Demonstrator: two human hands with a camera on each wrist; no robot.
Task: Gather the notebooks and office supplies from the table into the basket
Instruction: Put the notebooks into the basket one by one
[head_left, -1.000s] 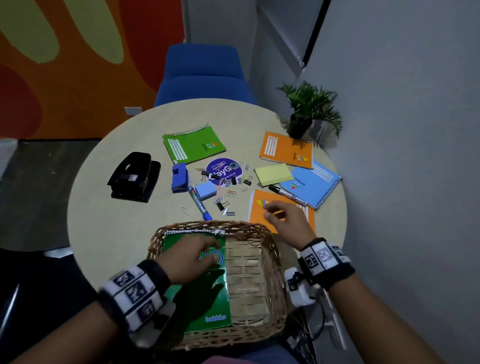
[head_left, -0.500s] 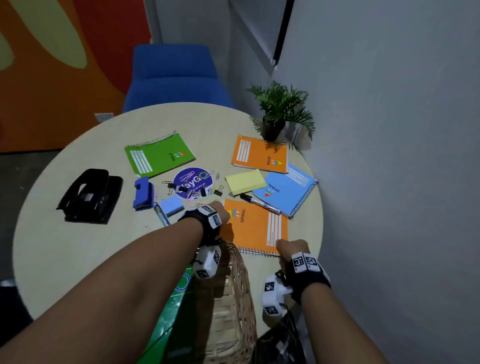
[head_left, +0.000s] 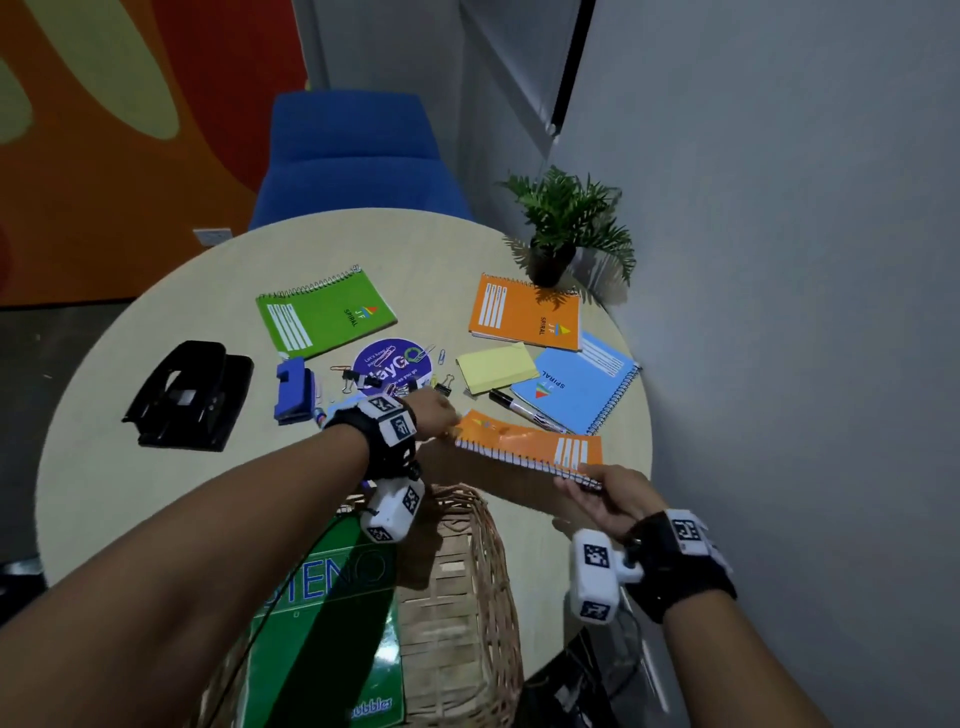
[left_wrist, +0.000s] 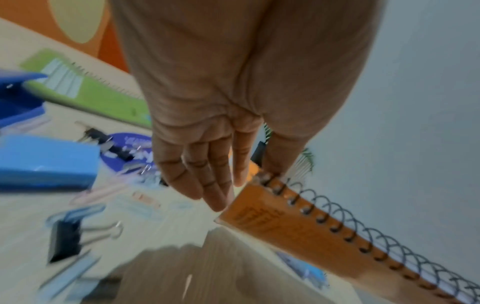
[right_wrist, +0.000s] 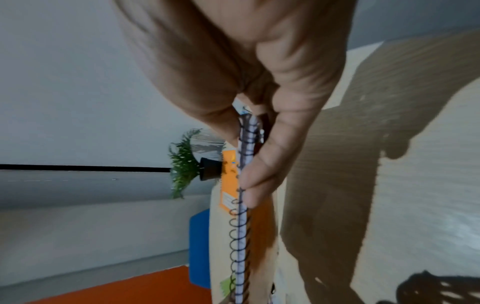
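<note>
An orange spiral notebook (head_left: 524, 447) is tilted up off the round table (head_left: 130, 478), spiral edge toward me. My right hand (head_left: 587, 480) pinches its right spiral corner between thumb and fingers (right_wrist: 262, 168). At the notebook's left corner (left_wrist: 262, 207), my left hand (head_left: 447, 418) holds it between thumb and outstretched fingers (left_wrist: 215, 195). The wicker basket (head_left: 493, 571) sits at the near table edge below my hands. A dark green steno notebook (head_left: 332, 623) lies inside it.
On the table lie a green notebook (head_left: 324, 312), a second orange notebook (head_left: 524, 312), a blue notebook (head_left: 576, 384), a yellow sticky pad (head_left: 496, 366), a marker (head_left: 524, 410), a blue stapler (head_left: 293, 387), a black hole punch (head_left: 189, 395) and scattered clips. A potted plant (head_left: 566, 228) stands by the wall.
My left hand left the basket and reached the orange notebook's left corner. The notebook, flat on the table before, is now raised between both hands.
</note>
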